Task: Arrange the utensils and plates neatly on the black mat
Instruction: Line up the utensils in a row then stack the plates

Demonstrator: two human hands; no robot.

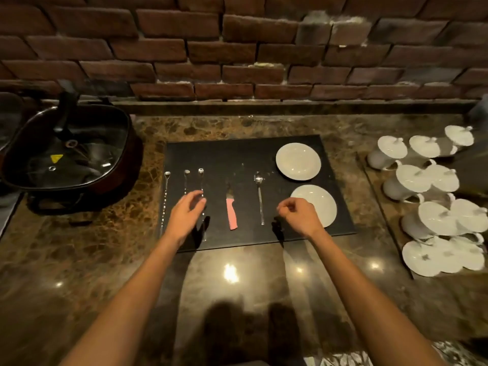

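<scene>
A black mat (pixel 237 154) lies on the marble counter. On its left side three long thin spoons lie in a row: one at the mat's left edge (pixel 165 191), a second (pixel 186 178) and a third (pixel 201 178). A pink-handled knife (pixel 231 212) lies mid-mat, and a steel spoon (pixel 259 194) to its right. Two white plates sit at the right, one far (pixel 298 161), one near (pixel 320 202). My left hand (pixel 186 215) hovers over the second and third spoons' handles, fingers apart. My right hand (pixel 298 215) is loosely curled, empty, over the near plate's left edge.
A dark pan with a glass lid (pixel 66 151) stands at the left. Several white lidded cups (pixel 433 186) crowd a tray at the right. A brick wall (pixel 237 48) backs the counter. Bare marble counter (pixel 237 281) stretches in front of the mat.
</scene>
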